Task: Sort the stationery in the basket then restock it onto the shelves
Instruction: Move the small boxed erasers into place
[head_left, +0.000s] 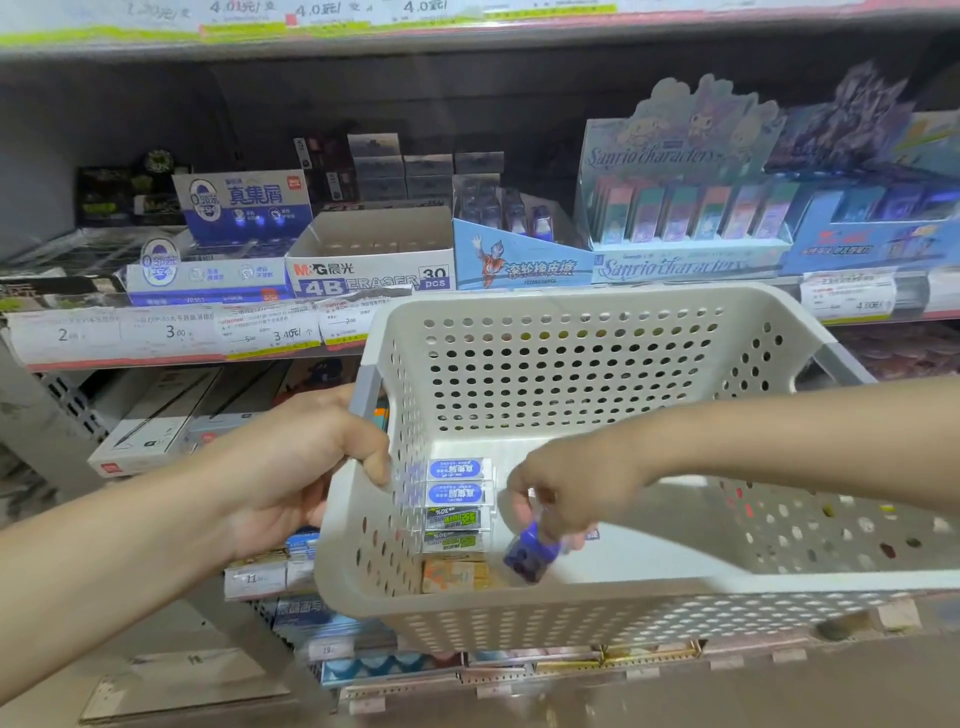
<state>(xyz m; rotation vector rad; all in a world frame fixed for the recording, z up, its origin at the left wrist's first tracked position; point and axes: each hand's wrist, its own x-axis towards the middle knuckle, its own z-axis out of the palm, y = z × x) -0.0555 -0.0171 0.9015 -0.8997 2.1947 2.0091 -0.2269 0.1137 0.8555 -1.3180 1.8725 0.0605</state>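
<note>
- The person's left hand (291, 462) is gripping the left rim of a cream perforated plastic basket (571, 358), fingers curled over the edge with the fingertips showing inside the basket wall.
- The right hand (563, 486) is reaching down into the basket, its fingers closing in a pinch on a small blue and clear roller-shaped eraser (532, 553) (blurred, so its exact form is hard to tell), which is sitting just above the basket floor, near the front rim.
- Against the basket's left wall, a row of small boxed erasers is lying: two with blue labels (457, 480), then two with dark and green labels (454, 527), then an orange-toned pack (457, 571) nearest the front rim.
- Behind the basket, on the shelf, a white cardboard display box printed "4B ERASER 30 pcs" (371, 260) is standing open.
- Left of that white box, a blue and white eraser display carton (236, 208) is standing.
- Behind the basket's far rim, a light-blue carton with a red and silver hero figure (519, 262) is standing, and to its right a pale-blue "Sanrio characters" display (685, 208) is holding upright packets.
- Price tags (171, 332) are lining the shelf edge left of the basket.
</note>
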